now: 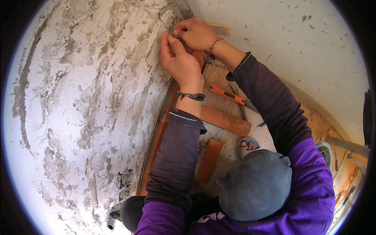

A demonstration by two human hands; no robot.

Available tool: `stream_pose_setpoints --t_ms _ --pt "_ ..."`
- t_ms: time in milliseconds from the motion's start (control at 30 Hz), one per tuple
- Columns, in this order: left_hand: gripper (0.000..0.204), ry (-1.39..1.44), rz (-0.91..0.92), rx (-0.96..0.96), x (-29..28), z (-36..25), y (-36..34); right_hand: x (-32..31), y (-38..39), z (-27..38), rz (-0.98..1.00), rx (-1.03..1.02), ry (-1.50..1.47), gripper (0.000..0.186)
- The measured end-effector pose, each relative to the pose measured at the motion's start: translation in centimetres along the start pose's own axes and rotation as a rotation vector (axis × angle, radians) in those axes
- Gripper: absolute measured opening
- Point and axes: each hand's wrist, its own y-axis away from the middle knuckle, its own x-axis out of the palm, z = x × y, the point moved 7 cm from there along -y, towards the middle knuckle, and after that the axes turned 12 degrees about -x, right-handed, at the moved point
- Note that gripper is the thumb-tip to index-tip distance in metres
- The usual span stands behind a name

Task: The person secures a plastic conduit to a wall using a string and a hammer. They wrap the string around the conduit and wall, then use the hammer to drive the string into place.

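Note:
Both my hands are raised into the corner where the stained wall [94, 78] meets the pale surface on the right. A thin dark wire [160, 17] curves down to my fingertips. My left hand [182, 64] is closed, its thumb and fingers pinched at the wire's lower end. Just beyond it and to the right, my right hand [199, 36] has its fingers curled, with the tips close against the left fingertips. What those right fingers grip is hidden. Behind the hands, part of an orange-brown piece [198, 58] shows.
Below my arms lie terracotta-coloured strips [225, 119], another such piece [209, 160], and an orange-and-black tool [225, 93]. My bent knee [256, 186] and sandalled foot [249, 144] are close by. A greenish bucket [325, 152] stands at the right.

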Motion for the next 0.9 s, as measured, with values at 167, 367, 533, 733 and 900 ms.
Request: stream_pose_setpoints --t_ms 167,367,533,733,900 --pt "0.046 -0.125 0.073 0.081 0.9 -0.5 -0.1 0.4 -0.3 -0.4 0.059 0.117 -0.050 0.019" --pt "0.051 -0.145 0.067 0.061 1.0 0.0 0.5 0.7 -0.1 -1.0 0.135 0.117 -0.149 0.013" --pt "0.053 -0.164 0.072 0.090 1.0 -0.3 0.8 0.0 -0.4 -0.6 0.209 0.093 -0.121 0.013" --pt "0.055 -0.139 0.198 0.052 1.5 0.1 -0.3 0.0 -0.1 -1.5 0.038 0.151 0.003 0.031" --pt "0.056 -0.094 0.203 0.008 1.5 0.6 -0.6 0.1 0.6 -2.0 -0.162 0.167 0.088 0.029"
